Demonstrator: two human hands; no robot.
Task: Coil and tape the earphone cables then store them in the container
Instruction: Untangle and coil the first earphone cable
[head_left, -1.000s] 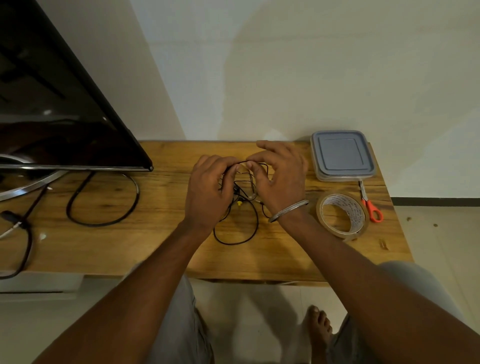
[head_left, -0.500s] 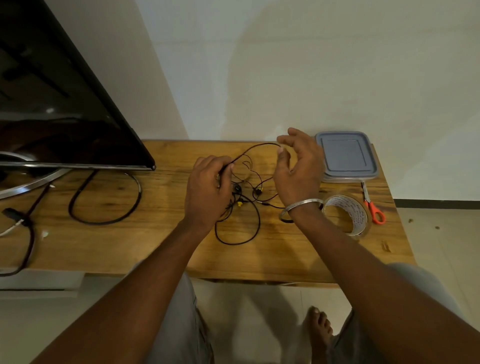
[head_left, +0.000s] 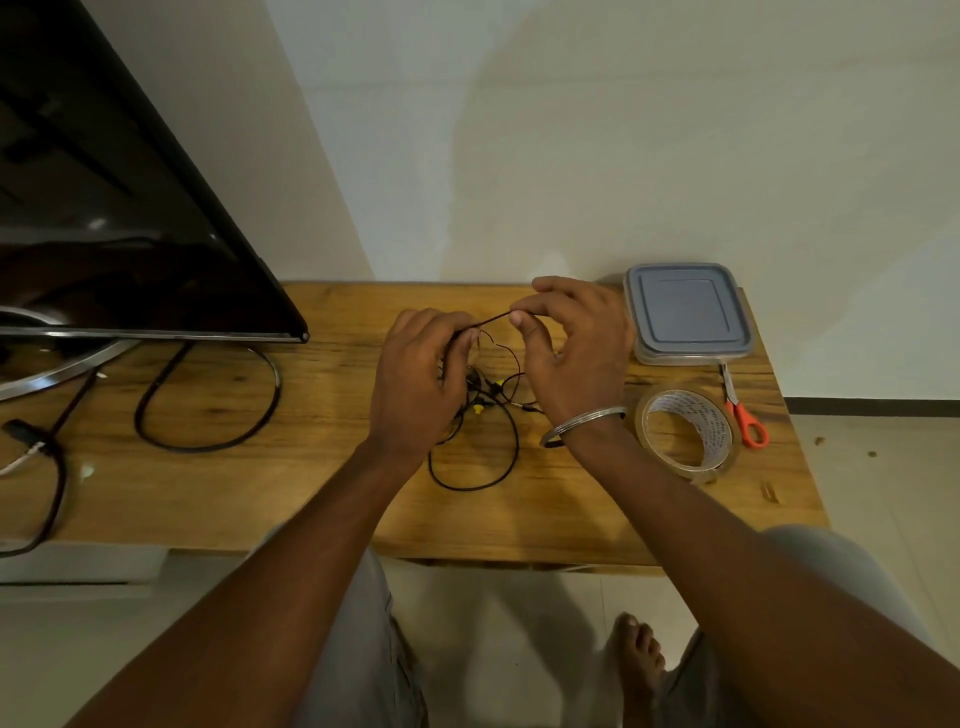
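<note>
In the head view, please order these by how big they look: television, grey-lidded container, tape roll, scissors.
1. Television.
2. Grey-lidded container.
3. Tape roll; it looks nearly as large and lies nearer the camera, so ranks 2 and 3 are unsure.
4. Scissors.

Dim warm light, soft shadow on wall (head_left: 519, 156), wide-angle bending at edges.
</note>
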